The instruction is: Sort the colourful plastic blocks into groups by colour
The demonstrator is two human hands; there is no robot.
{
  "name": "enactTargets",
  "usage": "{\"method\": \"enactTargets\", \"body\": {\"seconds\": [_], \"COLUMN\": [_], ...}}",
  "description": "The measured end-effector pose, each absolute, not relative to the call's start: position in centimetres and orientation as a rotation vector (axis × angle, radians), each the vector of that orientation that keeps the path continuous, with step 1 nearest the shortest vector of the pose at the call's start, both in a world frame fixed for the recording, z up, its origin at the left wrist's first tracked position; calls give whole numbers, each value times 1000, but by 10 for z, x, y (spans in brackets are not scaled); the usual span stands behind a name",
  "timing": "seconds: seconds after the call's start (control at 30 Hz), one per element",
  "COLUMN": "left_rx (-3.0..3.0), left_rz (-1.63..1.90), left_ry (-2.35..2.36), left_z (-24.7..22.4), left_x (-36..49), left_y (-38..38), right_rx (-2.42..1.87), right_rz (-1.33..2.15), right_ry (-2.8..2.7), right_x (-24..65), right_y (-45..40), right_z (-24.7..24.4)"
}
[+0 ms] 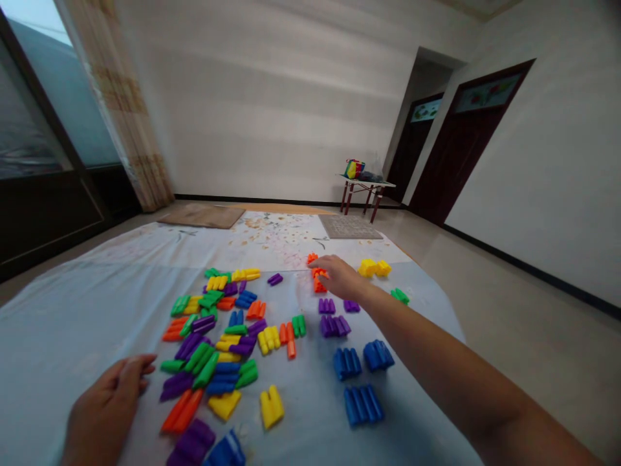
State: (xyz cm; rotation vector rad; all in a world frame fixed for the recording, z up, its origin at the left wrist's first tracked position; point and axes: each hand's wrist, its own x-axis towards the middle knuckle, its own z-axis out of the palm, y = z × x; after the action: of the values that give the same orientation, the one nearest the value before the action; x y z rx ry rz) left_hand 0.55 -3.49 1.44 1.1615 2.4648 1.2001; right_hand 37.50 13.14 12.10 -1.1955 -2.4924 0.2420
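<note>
My right hand (338,276) reaches forward across the cloth. Its thumb and fingers close about an orange ridged plastic piece (317,272), partly hidden by the fingers. Another orange piece (312,257) lies just beyond, and one (320,285) sits on the near side. My left hand (107,404) rests low at the left, fingers loosely bent and holding nothing visible. Beside it spreads a mixed heap of tube-like plastic pieces, among them a green one (207,369), an orange one (182,411) and a purple one (175,385).
Purple pieces (334,325), blue pieces (363,405) and yellow pieces (373,267) stand in colour groups at the right, with a green piece (400,296) nearby. A pale cloth (301,414) covers the surface. Two mats (201,216) lie at its far side. A small table (367,182) stands beyond.
</note>
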Motion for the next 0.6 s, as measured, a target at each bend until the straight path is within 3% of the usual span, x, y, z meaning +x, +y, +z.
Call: {"method": "enactTargets", "body": {"seconds": [0.13,0.37,0.6], "left_rx": [1051,1071,1133], "left_rz": [1189,1216,1257], "left_ry": [2334,2251,2217], "left_z": [29,37,25], "left_x": [14,21,15], "left_y": [-39,-45,-45], "right_rx": [-1020,-1295,-1301], "right_rz": [361,303,411], "right_ry": [-2722,-2847,-2875], "right_x": [339,307,300], "right_y": [80,65,46], "right_z": [105,75,72]}}
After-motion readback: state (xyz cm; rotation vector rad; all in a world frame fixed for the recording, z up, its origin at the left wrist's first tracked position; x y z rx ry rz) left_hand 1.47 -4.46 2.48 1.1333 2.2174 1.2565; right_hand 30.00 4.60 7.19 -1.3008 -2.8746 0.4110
